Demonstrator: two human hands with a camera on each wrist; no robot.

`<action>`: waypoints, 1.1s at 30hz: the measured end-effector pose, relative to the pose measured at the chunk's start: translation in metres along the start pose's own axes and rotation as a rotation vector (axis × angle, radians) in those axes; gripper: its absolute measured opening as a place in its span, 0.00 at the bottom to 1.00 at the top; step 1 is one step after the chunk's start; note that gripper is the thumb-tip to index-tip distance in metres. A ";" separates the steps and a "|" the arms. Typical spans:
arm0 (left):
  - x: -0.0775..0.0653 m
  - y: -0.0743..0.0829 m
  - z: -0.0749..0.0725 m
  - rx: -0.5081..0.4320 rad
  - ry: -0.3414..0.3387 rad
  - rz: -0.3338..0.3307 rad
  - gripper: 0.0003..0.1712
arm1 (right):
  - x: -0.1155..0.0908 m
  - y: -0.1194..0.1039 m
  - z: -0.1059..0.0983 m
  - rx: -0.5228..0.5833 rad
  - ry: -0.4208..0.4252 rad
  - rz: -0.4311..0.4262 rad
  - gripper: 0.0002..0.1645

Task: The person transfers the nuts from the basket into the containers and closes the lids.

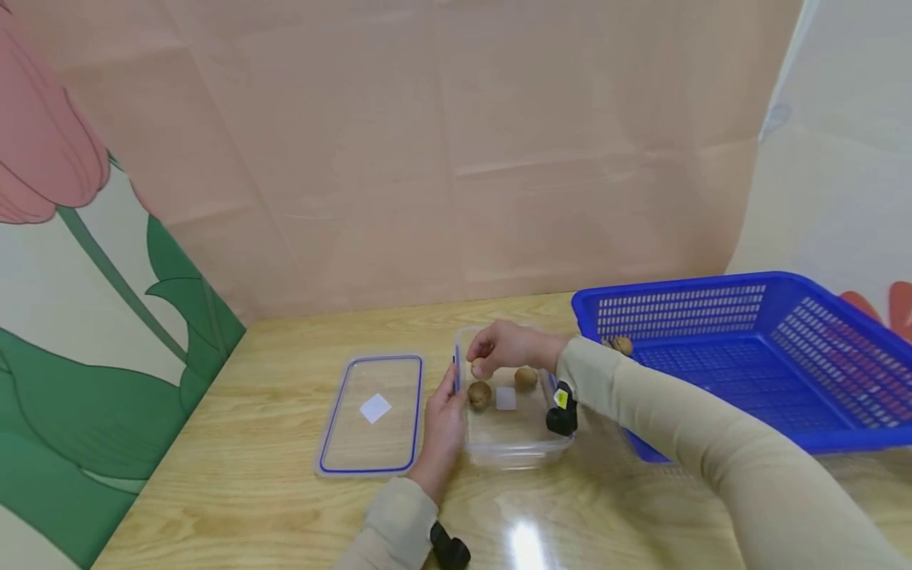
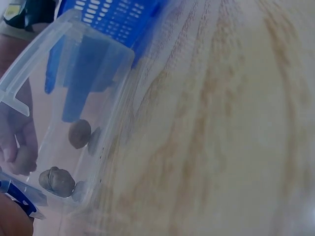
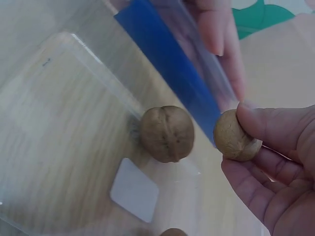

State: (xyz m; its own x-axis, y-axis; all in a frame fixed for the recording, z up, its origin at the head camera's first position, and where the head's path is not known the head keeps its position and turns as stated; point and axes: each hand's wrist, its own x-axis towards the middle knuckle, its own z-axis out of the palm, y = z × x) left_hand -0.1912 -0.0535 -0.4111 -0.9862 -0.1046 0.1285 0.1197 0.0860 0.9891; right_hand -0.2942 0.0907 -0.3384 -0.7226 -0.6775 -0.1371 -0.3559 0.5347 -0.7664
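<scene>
On the pale wood-grain table point(image 1: 235, 443) we see a flat clear lid edged in blue point(image 1: 370, 447) left of the clear rectangular plastic box point(image 1: 520, 453), and a blue perforated plastic basket point(image 1: 727, 364) to the right. A beige right sleeve point(image 1: 663, 392) blocks part of the basket's near-left corner. The round tan walnut point(image 3: 236, 136) is at the box's left side, pinched closely between the right hand's point(image 1: 509, 344) thumb and fingertips; its seam slants, though we cannot tell its long axis. The left hand point(image 1: 443, 423) touches the box's left wall, fingers fairly straight. We find two brown walnuts point(image 1: 480, 395) inside the box, whose long sides run away from us
</scene>
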 end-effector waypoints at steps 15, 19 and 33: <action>0.001 -0.001 0.002 0.002 0.014 -0.008 0.30 | 0.002 -0.001 0.009 -0.058 0.027 0.053 0.14; 0.001 0.000 0.002 -0.007 0.011 -0.002 0.30 | 0.002 -0.001 0.008 -0.059 0.019 0.063 0.14; -0.002 -0.001 0.000 -0.010 0.010 0.096 0.30 | -0.003 -0.010 -0.003 -0.117 0.050 0.059 0.15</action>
State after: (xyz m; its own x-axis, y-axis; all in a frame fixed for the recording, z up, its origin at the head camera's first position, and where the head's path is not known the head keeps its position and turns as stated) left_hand -0.1896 -0.0530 -0.4124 -0.9688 -0.1066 0.2235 0.2149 0.0866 0.9728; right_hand -0.2905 0.0892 -0.3284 -0.7722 -0.6183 -0.1463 -0.3762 0.6304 -0.6790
